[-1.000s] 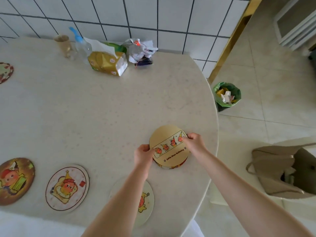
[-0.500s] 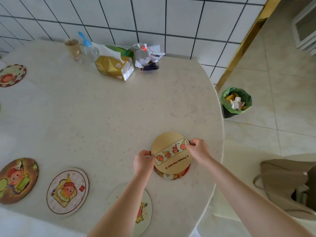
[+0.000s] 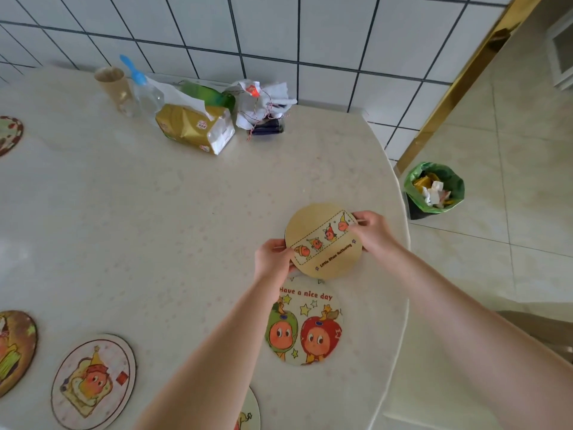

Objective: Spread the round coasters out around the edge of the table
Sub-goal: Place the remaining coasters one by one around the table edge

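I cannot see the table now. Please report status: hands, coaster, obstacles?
Left hand and right hand grip the tan coaster. "Have a nice day" coaster lies just nearer. Nothing blocks.

Both bare forearms reach forward from the lower edge, converging. The left hand [image 3: 272, 259] pinches with thumb on top, fingers apparently curled beneath. The right hand [image 3: 373, 232] grips likewise from the opposite side, knuckles up.

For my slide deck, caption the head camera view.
Both hands, left hand and right hand, hold the tan coaster above the table.
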Motion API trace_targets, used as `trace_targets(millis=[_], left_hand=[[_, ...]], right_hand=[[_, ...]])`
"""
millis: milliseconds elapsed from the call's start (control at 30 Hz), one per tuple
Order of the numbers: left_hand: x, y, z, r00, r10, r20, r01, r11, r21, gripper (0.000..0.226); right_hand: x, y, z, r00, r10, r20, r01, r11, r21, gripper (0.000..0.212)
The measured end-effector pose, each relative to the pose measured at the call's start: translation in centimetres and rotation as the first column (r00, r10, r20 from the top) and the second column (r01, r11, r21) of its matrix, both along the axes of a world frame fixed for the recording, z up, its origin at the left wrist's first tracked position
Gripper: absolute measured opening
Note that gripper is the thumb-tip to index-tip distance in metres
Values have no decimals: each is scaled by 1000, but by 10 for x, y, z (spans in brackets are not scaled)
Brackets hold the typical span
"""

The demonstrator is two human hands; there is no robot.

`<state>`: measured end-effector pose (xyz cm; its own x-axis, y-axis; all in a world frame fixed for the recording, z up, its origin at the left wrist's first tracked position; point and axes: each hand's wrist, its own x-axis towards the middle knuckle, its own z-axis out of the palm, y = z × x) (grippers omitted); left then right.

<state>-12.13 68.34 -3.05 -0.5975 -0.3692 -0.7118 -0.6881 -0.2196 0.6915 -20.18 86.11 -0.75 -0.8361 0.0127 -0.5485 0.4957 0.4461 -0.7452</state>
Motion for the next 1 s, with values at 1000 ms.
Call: trace_targets(millis=[1000], left_hand=[[-71, -3, -19, 994, -110, -18, 98, 937, -334, 34]], right_hand=[[-88, -10, -29, 999, 44, -31, -37, 982, 186, 23]])
